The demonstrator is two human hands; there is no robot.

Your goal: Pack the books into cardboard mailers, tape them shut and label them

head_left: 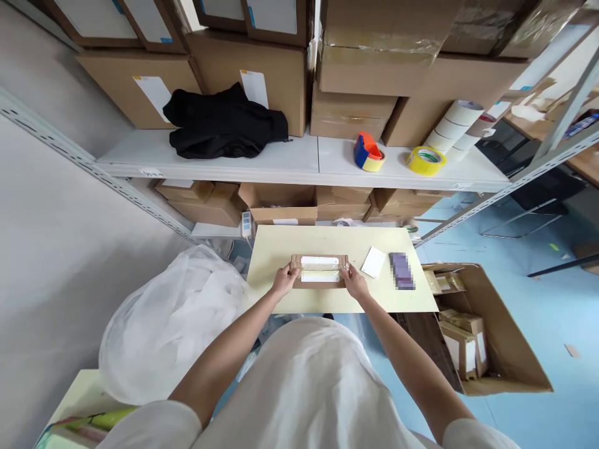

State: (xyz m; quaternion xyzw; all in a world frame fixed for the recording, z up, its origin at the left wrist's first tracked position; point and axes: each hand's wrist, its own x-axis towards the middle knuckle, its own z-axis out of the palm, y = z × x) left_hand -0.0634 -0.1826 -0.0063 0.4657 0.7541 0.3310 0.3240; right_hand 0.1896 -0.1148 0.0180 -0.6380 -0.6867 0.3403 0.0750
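A long, narrow cardboard box (320, 285) with white labels and clear tape across its top is on or just above the pale table (271, 237). My left hand (284, 280) grips its left end, and my right hand (355, 282) grips its right end. The fingers of both hands are partly hidden at the box's sides. Right of my right hand lies a white card or stack of labels (373, 262). Further right is a pixelated purple rectangular item (402, 271).
A shelf (299, 153) behind the table carries cardboard boxes, a black garment (224, 121), a tape dispenser (369, 153) and a yellow tape roll (425, 160). A large white bag (173, 318) bulges at left. An open carton (510, 337) with small parcels stands on the floor at right.
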